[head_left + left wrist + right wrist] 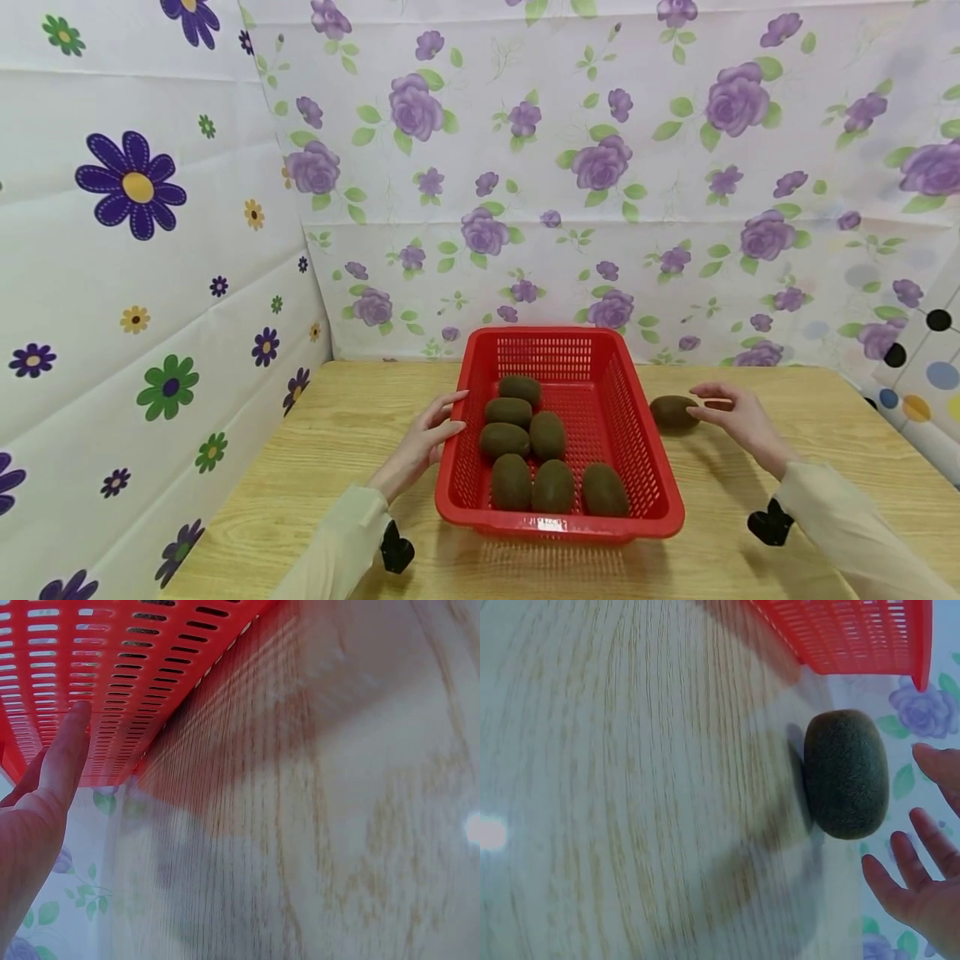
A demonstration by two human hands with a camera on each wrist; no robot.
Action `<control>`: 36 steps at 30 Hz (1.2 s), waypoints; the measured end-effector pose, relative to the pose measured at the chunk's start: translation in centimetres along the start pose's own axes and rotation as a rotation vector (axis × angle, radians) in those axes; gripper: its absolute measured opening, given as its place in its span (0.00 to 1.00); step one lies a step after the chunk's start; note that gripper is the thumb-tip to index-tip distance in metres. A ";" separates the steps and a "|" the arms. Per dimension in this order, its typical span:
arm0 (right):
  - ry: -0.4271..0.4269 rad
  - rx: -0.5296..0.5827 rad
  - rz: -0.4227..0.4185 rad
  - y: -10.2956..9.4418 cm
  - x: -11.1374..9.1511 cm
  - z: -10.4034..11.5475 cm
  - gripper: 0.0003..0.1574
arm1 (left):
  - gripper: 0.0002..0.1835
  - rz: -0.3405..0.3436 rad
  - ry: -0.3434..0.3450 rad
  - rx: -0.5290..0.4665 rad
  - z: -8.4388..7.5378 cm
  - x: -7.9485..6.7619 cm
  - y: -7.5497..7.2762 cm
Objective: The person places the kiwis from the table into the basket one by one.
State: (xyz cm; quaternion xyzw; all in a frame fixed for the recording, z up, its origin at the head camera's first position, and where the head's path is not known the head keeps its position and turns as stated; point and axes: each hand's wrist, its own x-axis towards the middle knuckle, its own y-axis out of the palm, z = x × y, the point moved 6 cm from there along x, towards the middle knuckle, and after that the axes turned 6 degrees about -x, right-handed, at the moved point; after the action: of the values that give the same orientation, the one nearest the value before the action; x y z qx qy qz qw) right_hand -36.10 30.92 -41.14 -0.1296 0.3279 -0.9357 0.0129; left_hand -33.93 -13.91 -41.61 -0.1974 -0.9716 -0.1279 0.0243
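Note:
A red plastic basket [654, 467] stands on the wooden table with several brown kiwis in it, among them one kiwi [604, 490] at the near right. My left hand [420, 437] is at the basket's left side, fingertips right at the rim. In the left wrist view its fingers [66, 754] lie fairly straight along the slotted wall. One more kiwi [673, 412] lies on the table to the right of the basket. Just right of that kiwi [847, 774] is my right hand [742, 421], fingers spread and holding nothing.
The pale wooden table [322, 500] extends on both sides of the basket. Behind it hangs a purple-rose cloth [525, 208], and a daisy-print cloth [150, 292] hangs along the left. Black wrist mounts [396, 547] sit at both sleeves.

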 end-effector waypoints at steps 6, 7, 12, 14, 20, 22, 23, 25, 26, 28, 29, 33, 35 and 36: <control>0.054 0.041 0.048 0.5 0.3 -1.0 0.34 | 0.26 -0.001 0.015 0.003 -0.2 -0.1 0.1; 0.066 0.047 0.057 0.7 0.3 -1.1 0.35 | 0.26 -0.002 0.015 0.003 -0.2 -0.1 0.1; 0.132 0.087 0.095 1.2 0.3 -1.5 0.40 | 0.27 0.002 0.003 -0.002 -0.1 -0.1 0.1; 0.154 0.101 0.103 1.4 0.4 -1.7 0.42 | 0.27 0.004 0.000 -0.002 0.0 0.0 0.1; 0.177 0.127 0.123 1.8 0.8 -2.2 0.44 | 0.27 -0.005 -0.002 -0.008 0.0 0.0 0.0; 0.175 0.134 0.129 2.0 1.0 -2.2 0.44 | 0.26 -0.007 -0.002 -0.012 0.1 -0.1 0.0; 0.175 0.135 0.130 2.0 1.1 -2.2 0.44 | 0.26 -0.008 -0.001 -0.012 0.1 -0.1 0.0; 0.172 0.140 0.133 2.2 1.2 -2.2 0.44 | 0.26 -0.007 0.001 -0.012 0.1 -0.1 0.0; 0.171 0.143 0.133 2.3 1.2 -2.1 0.44 | 0.26 -0.006 0.002 -0.013 0.1 -0.1 0.0; 0.169 0.147 0.134 2.4 1.3 -2.1 0.43 | 0.26 -0.005 0.004 -0.010 0.1 0.0 0.0; 0.166 0.146 0.135 2.4 1.3 -2.0 0.42 | 0.26 -0.006 0.003 -0.008 0.1 0.0 0.0; 0.158 0.143 0.146 2.6 1.4 -1.9 0.42 | 0.27 -0.004 -0.001 -0.003 0.2 0.0 -0.1; 0.156 0.131 0.153 2.7 1.4 -1.9 0.42 | 0.27 0.002 -0.006 -0.005 0.2 0.1 -0.1; 0.156 0.124 0.155 2.7 1.4 -1.9 0.42 | 0.28 0.005 -0.006 -0.005 0.2 0.1 -0.1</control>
State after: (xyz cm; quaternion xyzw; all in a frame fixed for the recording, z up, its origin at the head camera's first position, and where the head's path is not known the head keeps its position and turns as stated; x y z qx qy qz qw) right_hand -38.14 29.80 -43.94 -0.0296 0.2786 -0.9576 0.0679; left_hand -34.03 -13.94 -41.81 -0.2004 -0.9709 -0.1297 0.0210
